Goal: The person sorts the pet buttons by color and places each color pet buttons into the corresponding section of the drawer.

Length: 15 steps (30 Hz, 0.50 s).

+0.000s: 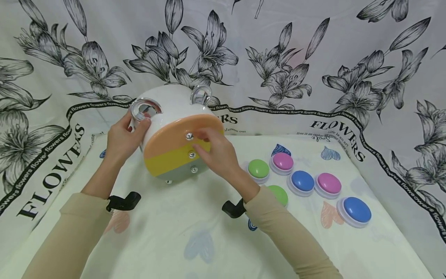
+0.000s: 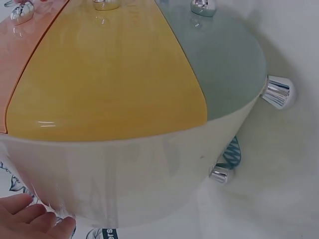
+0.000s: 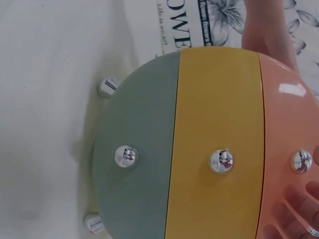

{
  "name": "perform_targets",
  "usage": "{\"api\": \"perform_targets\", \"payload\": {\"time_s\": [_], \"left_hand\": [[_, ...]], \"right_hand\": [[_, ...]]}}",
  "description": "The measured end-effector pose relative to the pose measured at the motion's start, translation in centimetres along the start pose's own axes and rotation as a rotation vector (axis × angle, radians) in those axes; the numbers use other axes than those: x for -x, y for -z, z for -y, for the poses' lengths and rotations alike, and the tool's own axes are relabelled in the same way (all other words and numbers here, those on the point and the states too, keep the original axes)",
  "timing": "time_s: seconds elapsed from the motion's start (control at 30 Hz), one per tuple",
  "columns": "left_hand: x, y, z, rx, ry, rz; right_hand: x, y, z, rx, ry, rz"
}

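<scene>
A rounded white chest (image 1: 163, 100) with orange, yellow (image 2: 109, 79) and grey-green (image 3: 134, 109) front panels is in all three views. Each panel bears a silver knob (image 1: 192, 155). At the chest's upper left, my left hand (image 1: 126, 137) holds its side, thumb against a silver ring (image 1: 145, 109); its other fingertips are partly hidden in the head view. My right hand (image 1: 217, 153) is at the front, its fingers extended at the orange panel (image 3: 284, 119) beside the top knob (image 3: 302, 161). Contact with the panel is hard to tell.
To the right lie several round push buttons on clear bases: green (image 1: 258, 169), pink (image 1: 329, 183) and blue (image 1: 357, 209). My right forearm partly covers another green one (image 1: 278, 195). Behind the table hangs a flower-printed cloth (image 1: 278, 69). Silver feet (image 2: 278, 92) stick out below the chest.
</scene>
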<state>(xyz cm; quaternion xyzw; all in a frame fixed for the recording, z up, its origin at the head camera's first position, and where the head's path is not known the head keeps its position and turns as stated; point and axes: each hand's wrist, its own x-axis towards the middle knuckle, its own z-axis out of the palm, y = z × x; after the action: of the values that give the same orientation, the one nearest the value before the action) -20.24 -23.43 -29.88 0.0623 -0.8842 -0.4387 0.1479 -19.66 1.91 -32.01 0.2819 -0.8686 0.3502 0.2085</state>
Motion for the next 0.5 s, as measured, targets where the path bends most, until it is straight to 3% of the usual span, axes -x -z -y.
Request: {"api": "perform_targets", "payload": {"time_s": [0.27,0.5], "left_hand": [[0.1,0.2,-0.3,0.018,0.037,0.043],[0.2,0.2,-0.4,0.041,0.068,0.063]], "right_hand": [[-0.7,-0.8,0.6,-0.005,0.004,-0.019],[-1.2,-1.6,1.4,0.014,-0.044,-0.056]]}}
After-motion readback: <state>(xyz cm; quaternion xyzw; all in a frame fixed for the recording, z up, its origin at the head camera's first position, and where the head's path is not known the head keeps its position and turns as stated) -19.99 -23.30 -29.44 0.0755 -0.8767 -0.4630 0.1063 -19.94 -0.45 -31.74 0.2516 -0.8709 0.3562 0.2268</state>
